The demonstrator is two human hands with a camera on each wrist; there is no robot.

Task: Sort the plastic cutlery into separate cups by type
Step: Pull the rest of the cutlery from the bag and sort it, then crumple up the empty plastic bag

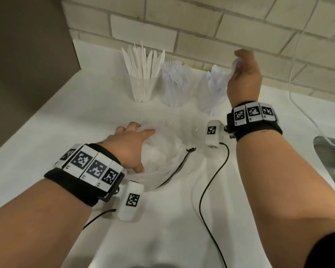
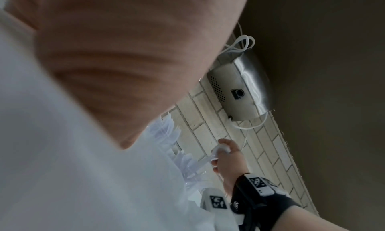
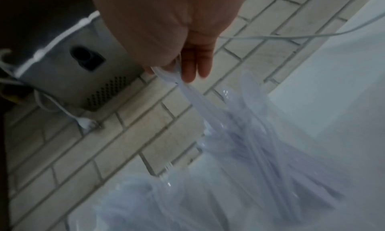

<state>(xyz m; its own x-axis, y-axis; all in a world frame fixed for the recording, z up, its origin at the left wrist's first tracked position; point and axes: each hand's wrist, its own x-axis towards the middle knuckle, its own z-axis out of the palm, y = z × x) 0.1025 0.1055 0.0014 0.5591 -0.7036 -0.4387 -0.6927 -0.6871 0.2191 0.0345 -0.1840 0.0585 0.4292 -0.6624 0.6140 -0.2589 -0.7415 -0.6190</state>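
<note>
Three clear cups stand in a row at the tiled wall: white knives (image 1: 141, 84) on the left, clear forks (image 1: 174, 88) in the middle, clear spoons (image 1: 214, 89) on the right. Above the spoon cup my right hand (image 1: 244, 74) pinches a clear spoon (image 3: 177, 79) by its top, and the handle slants down among the other spoons (image 3: 260, 135). Nearer me, my left hand (image 1: 132, 146) curls over the left rim of a clear bowl (image 1: 168, 151). What the bowl holds is hard to make out. My palm fills the left wrist view.
White counter (image 1: 85, 122) runs back to the wall. A metal sink (image 1: 329, 157) lies at the right edge and a dark cabinet side (image 1: 27, 74) at the left. A thin dark strap (image 1: 178, 167) crosses the bowl. A black cable (image 1: 211, 180) trails toward me. A steel wall box (image 2: 239, 93) hangs above.
</note>
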